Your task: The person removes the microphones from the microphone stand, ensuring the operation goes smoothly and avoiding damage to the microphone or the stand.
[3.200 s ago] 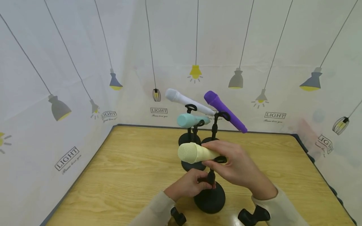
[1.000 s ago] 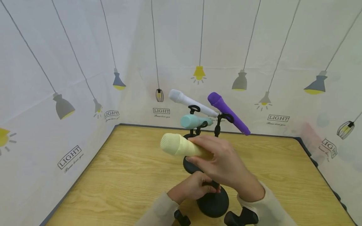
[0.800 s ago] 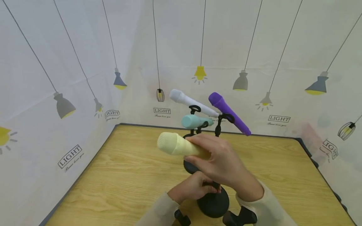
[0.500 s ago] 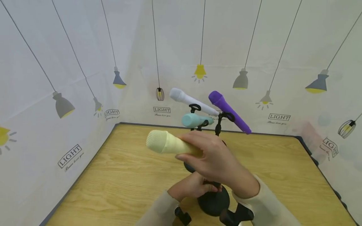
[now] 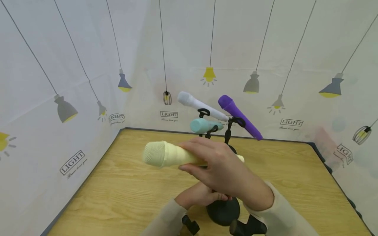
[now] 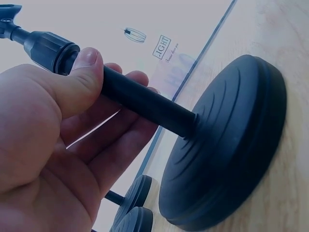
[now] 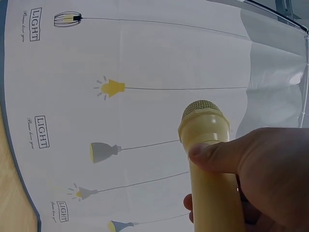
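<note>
In the head view my right hand (image 5: 224,167) grips a pale yellow microphone (image 5: 171,155), its mesh head pointing left. The microphone's tail end pokes out beyond the knuckles. In the right wrist view the thumb lies along the microphone's body (image 7: 215,193). Lower down, my left hand (image 5: 196,195) holds the pole of a black microphone stand (image 5: 223,211). The left wrist view has thumb and fingers around that pole (image 6: 145,104), above the round base (image 6: 231,140), which rests on the table. Part of the stand's clip (image 6: 7,21) shows at that view's corner; my right hand hides it in the head view.
Behind my hands, a white microphone (image 5: 203,106), a purple one (image 5: 240,116) and a light blue one (image 5: 203,125) sit tilted in black stands close together. The wooden table (image 5: 133,170) ends at a printed fabric wall (image 5: 141,49) with lamp drawings.
The yellow microphone was at the front stand's clip; my right hand has drawn it off to the left and toward me. My left hand keeps hold of the stand's pole.
</note>
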Tool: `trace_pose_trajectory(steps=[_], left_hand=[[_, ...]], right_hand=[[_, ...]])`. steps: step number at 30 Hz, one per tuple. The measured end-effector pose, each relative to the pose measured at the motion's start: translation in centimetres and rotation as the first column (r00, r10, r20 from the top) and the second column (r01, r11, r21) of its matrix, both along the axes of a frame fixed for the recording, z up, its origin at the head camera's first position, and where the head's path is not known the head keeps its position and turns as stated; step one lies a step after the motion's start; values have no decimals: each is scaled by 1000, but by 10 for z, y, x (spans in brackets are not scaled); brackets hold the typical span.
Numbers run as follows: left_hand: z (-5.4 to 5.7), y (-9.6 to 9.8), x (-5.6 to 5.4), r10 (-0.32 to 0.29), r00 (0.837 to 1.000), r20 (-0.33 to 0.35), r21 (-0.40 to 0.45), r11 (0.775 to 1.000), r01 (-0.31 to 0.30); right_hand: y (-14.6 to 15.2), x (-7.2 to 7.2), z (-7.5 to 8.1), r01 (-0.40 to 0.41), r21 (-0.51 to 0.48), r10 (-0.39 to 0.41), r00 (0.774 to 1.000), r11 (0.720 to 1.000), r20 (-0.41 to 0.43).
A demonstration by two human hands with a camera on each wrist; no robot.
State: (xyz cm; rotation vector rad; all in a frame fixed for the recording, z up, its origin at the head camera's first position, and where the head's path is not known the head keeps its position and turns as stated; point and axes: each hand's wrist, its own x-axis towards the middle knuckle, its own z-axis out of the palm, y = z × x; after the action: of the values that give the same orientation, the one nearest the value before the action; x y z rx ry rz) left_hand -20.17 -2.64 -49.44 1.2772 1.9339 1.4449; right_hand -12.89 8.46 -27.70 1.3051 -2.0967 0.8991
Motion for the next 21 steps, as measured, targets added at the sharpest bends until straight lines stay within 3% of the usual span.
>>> trace_pose_trajectory(steps=[3, 7, 10, 21], left_hand=[[1, -2, 1, 14, 999, -35, -35, 999, -15], [4, -5, 3, 72, 995, -75, -140, 987, -82], [6, -6, 4, 113, 992, -61, -184, 975, -122], [4, -4, 6, 110, 994, 10, -148, 983, -107]], right_hand=[[9, -2, 0, 39, 3, -39, 999, 999, 6], [22, -5, -1, 85, -8, -84, 996, 996, 27], [32, -8, -2, 101, -17, -100, 994, 995, 32], [71, -16, -14, 281, -23, -279, 958, 959, 57]])
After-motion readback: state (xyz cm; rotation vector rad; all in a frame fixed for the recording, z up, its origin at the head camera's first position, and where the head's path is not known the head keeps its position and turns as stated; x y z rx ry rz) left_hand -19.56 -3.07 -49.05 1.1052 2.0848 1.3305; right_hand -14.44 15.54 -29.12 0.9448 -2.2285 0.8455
